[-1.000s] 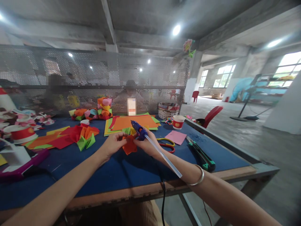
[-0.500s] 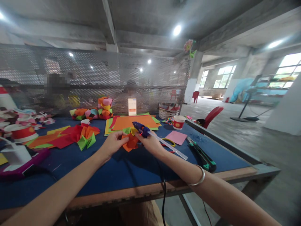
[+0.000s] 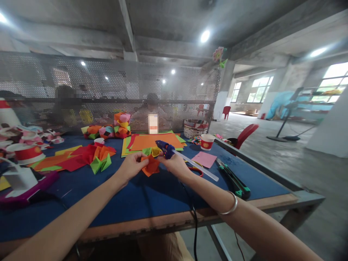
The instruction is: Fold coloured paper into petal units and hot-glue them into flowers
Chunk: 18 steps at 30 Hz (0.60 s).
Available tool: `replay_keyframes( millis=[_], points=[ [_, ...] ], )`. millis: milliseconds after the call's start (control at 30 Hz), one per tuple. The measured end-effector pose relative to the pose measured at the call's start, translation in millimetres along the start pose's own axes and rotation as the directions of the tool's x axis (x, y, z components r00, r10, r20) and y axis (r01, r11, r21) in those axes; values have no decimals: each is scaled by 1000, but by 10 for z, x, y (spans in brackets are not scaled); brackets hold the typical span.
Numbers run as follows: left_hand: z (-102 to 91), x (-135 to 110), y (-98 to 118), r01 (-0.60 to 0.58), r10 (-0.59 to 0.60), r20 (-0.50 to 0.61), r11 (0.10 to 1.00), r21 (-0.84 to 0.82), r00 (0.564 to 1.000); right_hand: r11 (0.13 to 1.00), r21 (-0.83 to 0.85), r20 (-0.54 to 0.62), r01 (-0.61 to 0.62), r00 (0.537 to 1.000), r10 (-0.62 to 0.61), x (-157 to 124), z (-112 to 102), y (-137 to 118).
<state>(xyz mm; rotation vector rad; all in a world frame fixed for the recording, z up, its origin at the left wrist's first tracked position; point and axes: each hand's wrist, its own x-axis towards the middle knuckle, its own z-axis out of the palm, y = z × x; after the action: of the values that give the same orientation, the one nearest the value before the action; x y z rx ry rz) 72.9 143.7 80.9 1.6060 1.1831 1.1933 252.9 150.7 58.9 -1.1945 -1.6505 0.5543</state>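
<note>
My left hand (image 3: pixel 132 166) pinches a folded orange paper piece (image 3: pixel 151 166) above the blue table (image 3: pixel 130 203). My right hand (image 3: pixel 175 165) grips a blue glue gun (image 3: pixel 165 148) with a clear glue stick (image 3: pixel 199 167) jutting out to the right; its nozzle points left, over the top of the orange piece. The right fingers also touch the paper's right edge. A black cord (image 3: pixel 193 224) hangs from the gun over the table's front edge. A silver bangle (image 3: pixel 230 206) sits on my right wrist.
Stacked coloured sheets (image 3: pixel 152 141), folded red and green paper pieces (image 3: pixel 95 157), scissors (image 3: pixel 194 168), a pink sheet (image 3: pixel 203 158), a green-black cutter (image 3: pixel 233 179), a red paper cup (image 3: pixel 206 141) and a basket (image 3: pixel 195 127) lie around. A mesh screen (image 3: pixel 108 94) stands behind, with people beyond it.
The glue gun has swung flatter, its stick now pointing right instead of down toward me. The orange piece has been lifted slightly and turned between my hands.
</note>
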Motion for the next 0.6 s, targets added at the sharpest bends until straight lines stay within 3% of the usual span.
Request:
replay_keyframes(
  millis=[133, 267, 600],
  points=[
    [0, 10, -31, 1, -1, -11, 1000, 7, 1000, 995, 28, 56, -93, 994, 92, -12, 2, -42],
    [0, 10, -42, 4, -4, 0, 1000, -21, 1000, 994, 22, 105, -112, 989, 109, -11, 6, -57],
    [-10, -16, -33, 39, -30, 58, 986, -161, 998, 996, 47, 37, -74, 997, 73, -6, 30, 1]
  ],
)
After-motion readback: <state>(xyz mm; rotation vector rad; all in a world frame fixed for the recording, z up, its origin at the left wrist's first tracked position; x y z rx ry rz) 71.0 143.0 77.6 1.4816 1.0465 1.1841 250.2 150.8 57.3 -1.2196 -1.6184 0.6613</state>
